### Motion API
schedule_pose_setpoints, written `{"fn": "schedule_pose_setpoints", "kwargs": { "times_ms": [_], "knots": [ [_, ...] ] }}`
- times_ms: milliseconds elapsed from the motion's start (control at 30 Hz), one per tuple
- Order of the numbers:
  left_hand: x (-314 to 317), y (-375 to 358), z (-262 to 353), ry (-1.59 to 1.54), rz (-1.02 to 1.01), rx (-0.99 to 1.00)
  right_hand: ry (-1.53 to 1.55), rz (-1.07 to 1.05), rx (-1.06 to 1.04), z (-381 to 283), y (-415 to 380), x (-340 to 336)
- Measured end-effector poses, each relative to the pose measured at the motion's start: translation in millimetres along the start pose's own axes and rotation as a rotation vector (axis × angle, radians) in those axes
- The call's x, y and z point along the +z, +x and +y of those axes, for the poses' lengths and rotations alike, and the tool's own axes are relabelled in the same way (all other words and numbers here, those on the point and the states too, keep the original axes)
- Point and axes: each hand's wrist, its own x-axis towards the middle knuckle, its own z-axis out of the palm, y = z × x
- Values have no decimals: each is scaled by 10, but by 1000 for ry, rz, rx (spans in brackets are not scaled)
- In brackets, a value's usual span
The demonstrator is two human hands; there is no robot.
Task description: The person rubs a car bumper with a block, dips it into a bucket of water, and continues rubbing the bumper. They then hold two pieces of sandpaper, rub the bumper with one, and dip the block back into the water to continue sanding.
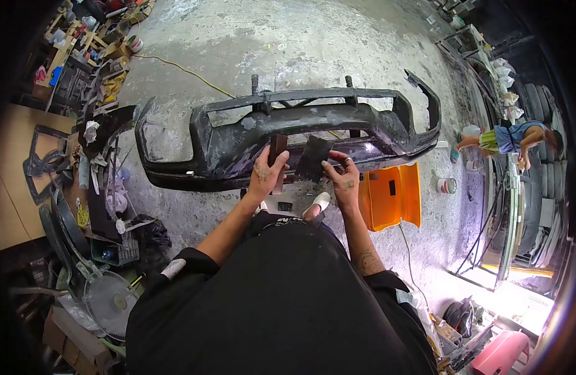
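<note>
My left hand (265,176) is closed around a narrow brown sanding block (277,150), held upright. A dark, roughly rectangular sheet of sandpaper (313,159) is pinched at its edge by the fingers of my right hand (345,177). Block and sheet are side by side, with a small gap between them. Just beyond both hands stands a large black car bumper (294,122) with grey scuffed patches, its middle partly hidden behind the sheet and block.
An orange plastic stool (391,197) is right of my feet. Clutter and a fan (116,303) fill the left side. A yellow cord (188,70) crosses the concrete floor. Another person (513,139) is at the far right, near a white bucket (446,185).
</note>
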Motion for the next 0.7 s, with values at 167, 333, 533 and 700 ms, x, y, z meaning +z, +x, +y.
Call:
{"fn": "schedule_pose_setpoints", "kwargs": {
  "times_ms": [167,333,533,700],
  "knots": [
    [153,13,-77,173,31,230,-171,-85,-75,-5,-11,147],
    [159,18,-97,126,-117,131,4,-332,-69,-30,-35,342],
    [106,-13,-122,-427,-184,-109,-43,-154,1,-59,2,152],
    [93,-14,-130,-464,-280,-159,202,-231,268,20,20,141]
  ]
}}
